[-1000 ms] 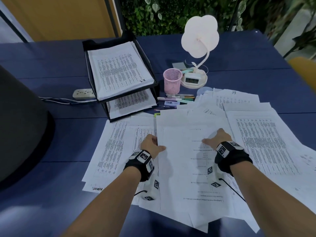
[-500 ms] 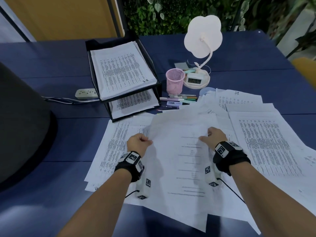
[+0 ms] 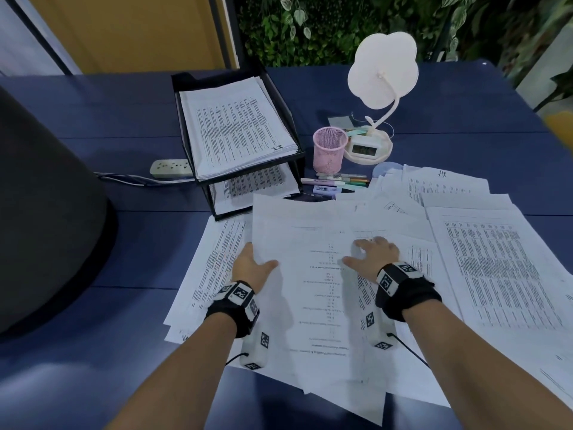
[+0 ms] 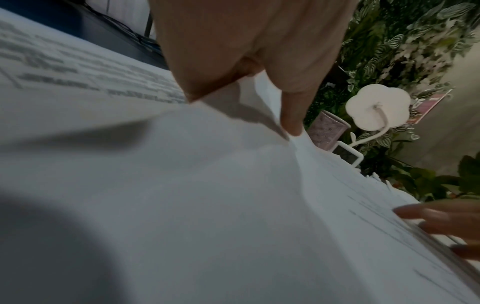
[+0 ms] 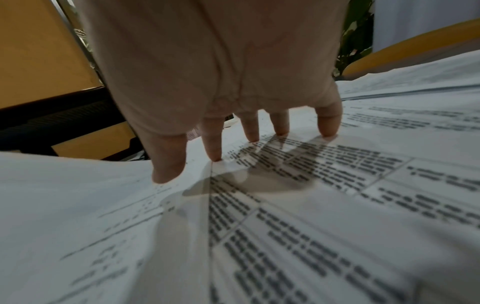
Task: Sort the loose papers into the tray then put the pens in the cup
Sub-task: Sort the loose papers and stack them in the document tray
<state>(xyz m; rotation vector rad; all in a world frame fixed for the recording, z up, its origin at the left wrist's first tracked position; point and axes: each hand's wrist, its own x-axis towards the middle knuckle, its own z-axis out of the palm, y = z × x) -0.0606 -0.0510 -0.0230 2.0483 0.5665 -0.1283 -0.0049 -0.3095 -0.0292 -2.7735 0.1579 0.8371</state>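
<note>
White printed loose papers point(image 3: 483, 259) lie scattered over the near right part of the dark blue table point(image 3: 139, 243). Left hand point(image 3: 252, 268) pinches the left edge of a top sheet point(image 3: 297, 274), thumb on top, fingers apparently beneath. Right hand point(image 3: 373, 256) rests spread and flat on the papers. Coloured pens point(image 3: 336, 181) lie beside the pink mesh cup point(image 3: 329, 148), right of the black two-tier tray point(image 3: 291, 169).

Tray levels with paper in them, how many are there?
2. The upper level holds a thick stack; the lower level, directly beneath, holds more sheets. Both stand left of the pink cup.
</note>
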